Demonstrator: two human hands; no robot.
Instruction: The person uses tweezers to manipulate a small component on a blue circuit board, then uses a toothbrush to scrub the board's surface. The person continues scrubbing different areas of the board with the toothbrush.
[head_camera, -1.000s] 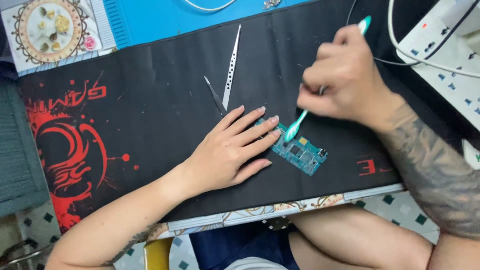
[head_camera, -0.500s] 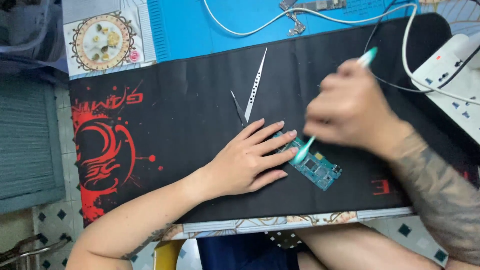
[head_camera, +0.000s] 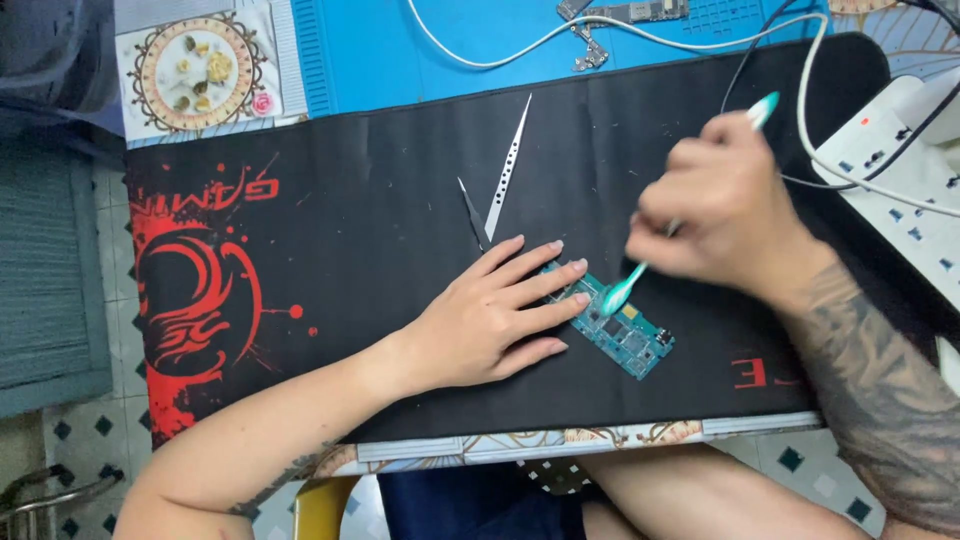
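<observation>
Near the front edge of the black mat (head_camera: 380, 230), in the head view, a small blue-green circuit board (head_camera: 625, 335) is seen lying flat, well right of the red print. One end of the board is pinned under the left hand (head_camera: 490, 320), whose fingers (head_camera: 545, 275) are stretched out flat and slightly spread, with nothing gripped. A teal toothbrush (head_camera: 625, 290) is held in the right hand (head_camera: 725, 215), the fingers being curled tightly round the handle; its bristle end is set on the board just beside the left fingertips, while the handle's tip is seen above the knuckles. Brushing of the board is judged to be under way; no residue can be made out, so what has been cleaned and what is left cannot be told. Metal tweezers (head_camera: 505, 170) are left lying on the mat behind the left hand, apart from it. A white power strip (head_camera: 905, 185) is placed at the mat's right edge, and a white cable (head_camera: 520, 45) runs across the blue mat (head_camera: 400, 50) behind.
</observation>
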